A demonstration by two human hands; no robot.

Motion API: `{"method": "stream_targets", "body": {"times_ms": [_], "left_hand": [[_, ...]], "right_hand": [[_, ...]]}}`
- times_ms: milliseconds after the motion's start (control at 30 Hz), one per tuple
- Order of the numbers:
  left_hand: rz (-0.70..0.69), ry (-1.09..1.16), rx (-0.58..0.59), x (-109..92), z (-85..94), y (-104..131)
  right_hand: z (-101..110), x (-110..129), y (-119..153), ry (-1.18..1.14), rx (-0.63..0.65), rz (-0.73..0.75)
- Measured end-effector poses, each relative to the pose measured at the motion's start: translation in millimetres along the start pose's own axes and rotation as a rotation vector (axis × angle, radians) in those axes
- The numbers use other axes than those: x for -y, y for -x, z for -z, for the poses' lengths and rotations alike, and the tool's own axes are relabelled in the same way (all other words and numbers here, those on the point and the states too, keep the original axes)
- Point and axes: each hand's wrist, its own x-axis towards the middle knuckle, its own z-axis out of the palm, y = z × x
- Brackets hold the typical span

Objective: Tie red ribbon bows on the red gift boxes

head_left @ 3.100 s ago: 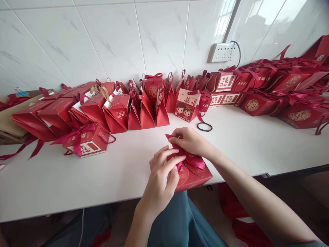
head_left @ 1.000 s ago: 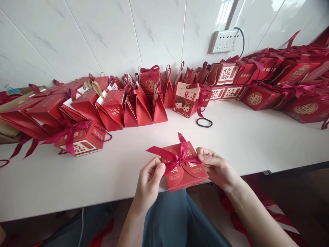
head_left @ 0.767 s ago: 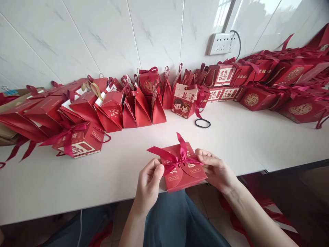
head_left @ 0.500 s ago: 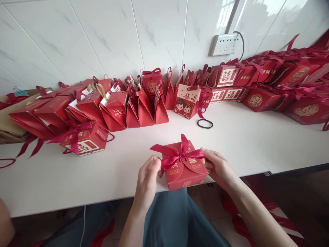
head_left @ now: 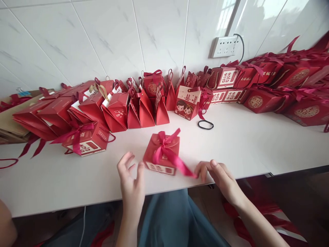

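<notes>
A red gift box with a white double-happiness panel stands near the front edge of the white table. A crimson satin ribbon is tied in a bow over its top. One ribbon tail stretches towards the right, slightly blurred. My right hand has its fingers curled at the end of that tail, pinching it. To the left of the box, my left hand is open, thumb and fingers apart, holding nothing.
Behind stands a row of red gift bags and boxes, with more ribboned boxes at right. Another ribboned box sits front left. A black elastic loop lies on the table. Another person's arm shows lower left.
The box has turned and shifted slightly back and left, now showing its white panel. My left hand has let go and opened, moving left. My right hand has moved down with the ribbon tail.
</notes>
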Motion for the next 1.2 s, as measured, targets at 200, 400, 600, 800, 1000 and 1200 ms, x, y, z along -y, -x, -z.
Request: {"method": "stream_targets", "body": {"times_ms": [200, 400, 600, 800, 1000, 1200], "left_hand": [[0.015, 0.074, 0.004, -4, 1.9, 2], [0.032, 0.003, 0.090, -16, -8.8, 10], [0.064, 0.090, 0.087, -19, -7.7, 7], [0.108, 0.164, 0.262, -4, -12.1, 1], [0.099, 0.173, 0.449, 3, -3.7, -3], [0.094, -0.013, 0.504, 6, 0.6, -5]], "right_hand": [[0, 2, -2, 0.122, -0.201, -0.040], [-7, -4, -13, 0.261, -0.060, 0.009], [-14, -6, -27, 0.376, 0.147, 0.060], [-5, -6, -64, 0.296, 0.334, 0.251], [-7, -10, -65, 0.229, 0.224, 0.234], [-5, -27, -60, 0.367, -0.018, 0.387]]}}
